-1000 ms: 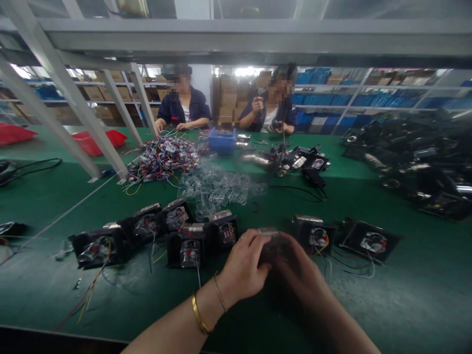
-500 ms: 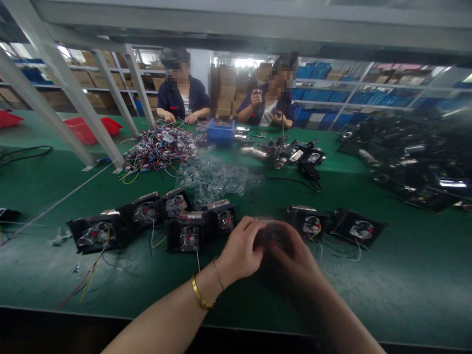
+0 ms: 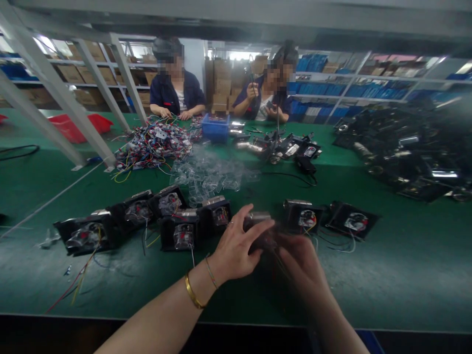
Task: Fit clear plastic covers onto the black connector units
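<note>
My left hand [image 3: 238, 243] grips a black plastic housing [image 3: 260, 231] with a shiny metal cylinder [image 3: 258, 215] along its top edge. Its thumb and fingers lie around the left side of the part. Close on the right is my right hand [image 3: 300, 255], blurred, its fingers bent and pinched at the near side of the housing. Thin, wire-like streaks show by its fingertips, too smeared to make out. Similar housings with clear covers and loose wires lie to either side, one [image 3: 302, 219] just beyond my right hand and another [image 3: 216, 216] left of the held one.
More housings [image 3: 86, 233] stand in a row at left. Behind them are clear plastic pieces [image 3: 210, 172], a heap of wired parts [image 3: 155, 142] and a blue bin [image 3: 216, 128]. Black parts [image 3: 413, 147] pile up at right. Two co-workers sit opposite; metal posts [image 3: 55, 88] rise at left.
My left fingers have spread and shifted over the housing. The right hand has moved a little down and away from the part's top. The view has tilted slightly.
</note>
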`<control>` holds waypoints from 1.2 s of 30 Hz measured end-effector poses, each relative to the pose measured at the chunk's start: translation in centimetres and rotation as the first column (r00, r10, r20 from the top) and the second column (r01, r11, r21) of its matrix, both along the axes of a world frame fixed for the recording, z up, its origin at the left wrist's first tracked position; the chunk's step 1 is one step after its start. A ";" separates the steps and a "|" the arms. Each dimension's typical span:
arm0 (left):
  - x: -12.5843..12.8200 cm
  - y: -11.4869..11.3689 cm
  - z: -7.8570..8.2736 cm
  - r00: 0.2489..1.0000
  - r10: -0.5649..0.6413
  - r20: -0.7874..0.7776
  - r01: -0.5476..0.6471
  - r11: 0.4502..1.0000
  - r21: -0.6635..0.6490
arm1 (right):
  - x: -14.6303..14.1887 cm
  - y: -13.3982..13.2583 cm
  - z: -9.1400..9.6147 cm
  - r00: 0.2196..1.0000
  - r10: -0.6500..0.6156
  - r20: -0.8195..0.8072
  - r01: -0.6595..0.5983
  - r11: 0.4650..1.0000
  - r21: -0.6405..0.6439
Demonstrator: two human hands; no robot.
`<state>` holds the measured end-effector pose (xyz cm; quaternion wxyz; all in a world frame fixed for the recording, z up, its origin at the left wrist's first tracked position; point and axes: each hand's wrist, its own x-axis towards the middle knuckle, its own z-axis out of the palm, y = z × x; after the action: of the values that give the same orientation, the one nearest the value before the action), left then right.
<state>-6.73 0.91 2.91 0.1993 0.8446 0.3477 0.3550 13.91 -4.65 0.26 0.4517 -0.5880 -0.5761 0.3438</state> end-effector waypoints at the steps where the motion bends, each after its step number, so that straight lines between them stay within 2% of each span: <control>1: 0.1 0.0 0.0 0.999 0.010 -0.033 -0.009 1.000 0.030 | -0.2 -0.3 0.1 0.998 -0.007 0.056 0.008 1.000 -0.006; 5: 0.5 -0.1 0.1 0.992 0.031 -0.121 -0.016 0.993 0.119 | -0.8 -0.7 0.6 0.924 0.042 0.381 -0.054 0.998 0.020; 7: 0.6 -0.2 0.1 0.990 0.045 -0.134 -0.028 0.991 0.127 | -0.8 -0.5 0.7 0.899 0.090 0.429 -0.109 0.994 0.020; 15: 0.8 -0.5 0.3 0.981 0.076 -0.176 -0.060 0.993 0.098 | 0.3 -1.2 0.6 0.915 0.243 0.321 -0.230 0.970 -0.079; 19: 0.9 -0.4 0.5 0.977 0.077 -0.199 -0.057 0.993 0.104 | 1.5 -1.5 1.7 0.899 0.350 0.262 -0.315 0.934 -0.169; 21: 0.9 -0.4 0.6 0.974 0.078 -0.212 -0.052 0.991 0.125 | 2.2 -1.2 2.5 0.917 0.325 0.231 -0.280 0.937 -0.208; 23: 1.0 -0.5 0.8 0.967 0.099 -0.233 -0.065 0.986 0.151 | 2.6 -0.5 2.9 0.955 0.222 0.196 -0.188 0.966 -0.179; 25: 1.0 -0.6 1.0 0.955 0.128 -0.266 -0.083 0.982 0.172 | 2.4 0.3 2.7 0.976 0.150 0.158 -0.137 0.986 -0.089; 28: 0.9 -0.8 1.2 0.941 0.151 -0.304 -0.095 0.977 0.192 | 1.3 1.7 1.6 0.973 0.211 0.092 -0.211 0.977 -0.004; 32: 0.7 -0.7 1.0 0.939 0.160 -0.304 -0.095 0.971 0.218 | -0.1 2.8 0.1 0.961 0.276 0.022 -0.277 0.960 0.029; 36: 0.6 -0.5 0.5 0.948 0.160 -0.277 -0.096 0.968 0.231 | 0.2 3.0 0.0 0.950 0.313 -0.017 -0.312 0.950 0.029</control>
<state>-6.13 0.43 3.42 0.0295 0.8800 0.3872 0.2736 14.06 -1.65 0.29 0.4054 -0.4799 -0.6613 0.4099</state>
